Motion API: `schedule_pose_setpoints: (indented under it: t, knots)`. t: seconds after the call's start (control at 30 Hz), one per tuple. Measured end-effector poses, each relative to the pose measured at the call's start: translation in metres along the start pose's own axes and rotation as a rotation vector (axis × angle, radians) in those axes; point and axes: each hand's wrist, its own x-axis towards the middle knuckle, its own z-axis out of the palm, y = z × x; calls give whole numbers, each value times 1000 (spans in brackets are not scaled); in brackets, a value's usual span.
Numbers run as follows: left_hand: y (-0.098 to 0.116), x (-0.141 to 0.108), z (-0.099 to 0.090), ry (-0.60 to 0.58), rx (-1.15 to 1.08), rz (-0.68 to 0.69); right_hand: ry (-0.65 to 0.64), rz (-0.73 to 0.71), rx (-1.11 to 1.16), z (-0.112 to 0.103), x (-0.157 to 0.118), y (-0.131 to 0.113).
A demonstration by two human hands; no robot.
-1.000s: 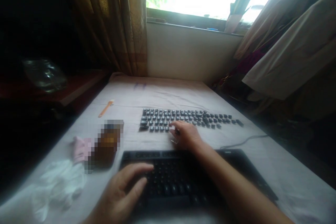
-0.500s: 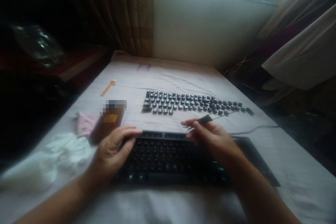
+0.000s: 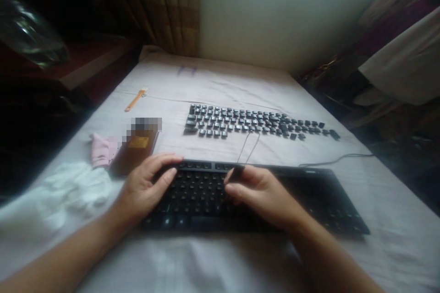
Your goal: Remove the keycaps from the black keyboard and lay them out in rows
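Observation:
A black keyboard [image 3: 206,222] lies across the cloth-covered surface, many of its keycaps off. My left hand [image 3: 146,187] rests on its upper left edge, thumb and fingers apart, holding nothing. Over the middle of the keyboard, my right hand [image 3: 257,192] pinches the dark handle of a small wire tool [image 3: 236,174]. Two thin wires stick up from that handle, pointing away from me. Beyond the keyboard, loose black keycaps [image 3: 237,121] are laid out in rows. What lies beneath my right fingers is hidden.
A brown bottle-like object [image 3: 135,149], partly pixelated, lies at the left beside a pink cloth [image 3: 101,149] and a crumpled white cloth [image 3: 75,190]. An orange-handled brush [image 3: 135,100] lies farther back. A cable [image 3: 337,161] runs to the right.
My right hand has moved left and lower over the keyboard. Its wire tool has turned from pointing right to pointing up and away. The view has tilted down. My left hand stays at the keyboard's edge.

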Motion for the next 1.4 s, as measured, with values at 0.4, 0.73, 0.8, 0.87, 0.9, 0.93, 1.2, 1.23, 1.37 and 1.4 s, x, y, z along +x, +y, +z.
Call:
schedule_pose_setpoints:
  t: [0.4,0.73,0.8,0.87,0.9,0.93,1.2,1.23,1.37,1.4]
  knots:
    - [1,2,1,-27,14,7,-43,-155,-236,13,0,-1]
    - [2,1,1,-11,44,43,-23,-440,-744,14,-3,7]
    - [1,1,1,-10,70,77,-20,-524,-805,13,-3,9]
    - [1,1,2,-19,100,119,-29,-587,-813,11,-4,11]
    - [1,2,3,-25,114,136,-36,-611,-806,11,-4,11]
    - [1,2,3,-31,126,147,-41,-632,-795,10,-4,12]
    - [4,2,1,-49,147,139,-64,-691,-729,11,-6,8]
    - [4,2,1,-49,146,138,-62,-694,-729,12,-6,8]
    - [2,2,2,-56,153,153,-77,-747,-725,12,-6,9]
    - [2,2,2,-57,155,160,-83,-764,-724,13,-6,10]
